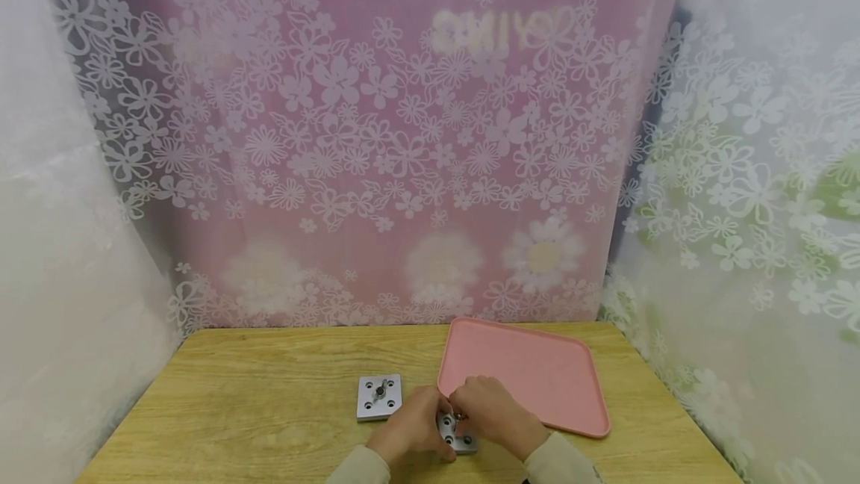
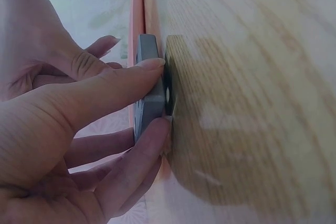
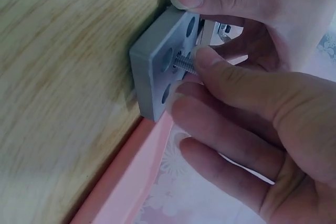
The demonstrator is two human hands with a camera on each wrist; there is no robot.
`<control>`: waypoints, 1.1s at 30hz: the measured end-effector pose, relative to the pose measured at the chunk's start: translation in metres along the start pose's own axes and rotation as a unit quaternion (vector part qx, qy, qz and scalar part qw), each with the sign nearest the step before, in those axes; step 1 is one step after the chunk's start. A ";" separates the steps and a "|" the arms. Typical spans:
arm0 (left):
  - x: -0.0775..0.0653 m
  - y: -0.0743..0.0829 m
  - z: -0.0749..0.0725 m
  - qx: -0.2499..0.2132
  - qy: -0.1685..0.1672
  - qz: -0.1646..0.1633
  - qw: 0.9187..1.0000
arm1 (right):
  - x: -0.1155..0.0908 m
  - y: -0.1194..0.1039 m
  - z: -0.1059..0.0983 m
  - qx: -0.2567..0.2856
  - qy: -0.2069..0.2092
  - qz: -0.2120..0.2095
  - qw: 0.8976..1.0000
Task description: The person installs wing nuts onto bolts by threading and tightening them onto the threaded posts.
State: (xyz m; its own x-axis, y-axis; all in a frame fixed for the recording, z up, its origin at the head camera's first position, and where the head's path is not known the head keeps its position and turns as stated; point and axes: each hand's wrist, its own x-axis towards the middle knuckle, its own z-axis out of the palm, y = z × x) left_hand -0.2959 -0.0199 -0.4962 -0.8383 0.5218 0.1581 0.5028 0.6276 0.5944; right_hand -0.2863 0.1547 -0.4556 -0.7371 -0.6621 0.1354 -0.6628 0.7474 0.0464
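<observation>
Head: left hand [image 1: 418,424] grips silver square metal plate with holes [image 1: 457,441], right hand [image 1: 496,411] bent in over it, just beside pink rectangular tray [image 1: 531,376] | Left wrist: thumb and fingers clasp plate's edges at wood-grain table [image 2: 252,103] | Right wrist: right thumb and fingers pinch silver threaded bolt [image 3: 184,64] at plate's middle.

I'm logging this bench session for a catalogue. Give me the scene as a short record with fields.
Left hand: grips the held metal plate by its edges
Right hand: thumb and fingers at the threaded screw
Screw position: standing out from the held plate's face, among its holes
Second metal plate: flat on the table, left of the hands, wing nut near its middle
Tray: pink, beyond the hands and to the right
Table: wood-grain top
Backdrop: pinkish, flower-patterned
</observation>
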 end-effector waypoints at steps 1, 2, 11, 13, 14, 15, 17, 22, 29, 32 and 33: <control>0.000 0.000 0.000 0.001 0.001 0.000 1.000 | 0.000 0.000 0.000 0.000 -0.001 0.000 1.000; 0.000 0.000 0.000 0.003 0.001 -0.001 1.000 | -0.001 0.001 -0.001 0.000 -0.001 0.000 1.000; 0.000 0.001 -0.001 -0.007 -0.002 0.000 1.000 | -0.002 0.000 -0.009 0.017 0.007 -0.016 1.000; 0.000 0.001 -0.001 -0.006 -0.002 0.005 1.000 | -0.002 -0.001 -0.010 0.007 0.009 -0.017 1.000; 0.000 0.001 -0.001 -0.007 -0.002 0.005 1.000 | -0.001 -0.001 -0.010 -0.001 0.009 -0.016 1.000; 0.000 0.001 0.000 -0.006 -0.001 0.007 1.000 | -0.001 -0.001 -0.010 -0.008 0.008 -0.015 1.000; 0.000 0.001 0.000 -0.004 0.001 0.008 1.000 | -0.001 -0.001 -0.009 -0.022 0.006 -0.010 1.000; -0.001 0.002 -0.001 -0.002 0.006 0.008 1.000 | 0.000 -0.005 -0.007 -0.050 0.011 0.003 0.999; -0.001 0.000 -0.001 -0.004 0.000 0.000 1.000 | 0.002 -0.002 0.001 -0.034 0.019 0.022 0.999; 0.000 0.000 -0.001 -0.001 0.000 0.000 1.000 | 0.001 0.000 0.005 -0.007 0.018 0.036 0.999; 0.000 0.000 -0.001 0.000 0.001 0.001 1.000 | 0.001 0.000 0.005 -0.003 0.020 0.039 0.999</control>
State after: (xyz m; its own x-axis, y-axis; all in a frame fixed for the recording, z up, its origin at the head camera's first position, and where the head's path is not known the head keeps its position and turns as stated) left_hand -0.2961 -0.0208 -0.4956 -0.8377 0.5222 0.1600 0.5043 0.6270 0.5938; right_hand -0.2878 0.1538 -0.4605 -0.7810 -0.5987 0.1776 -0.6021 0.7974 0.0402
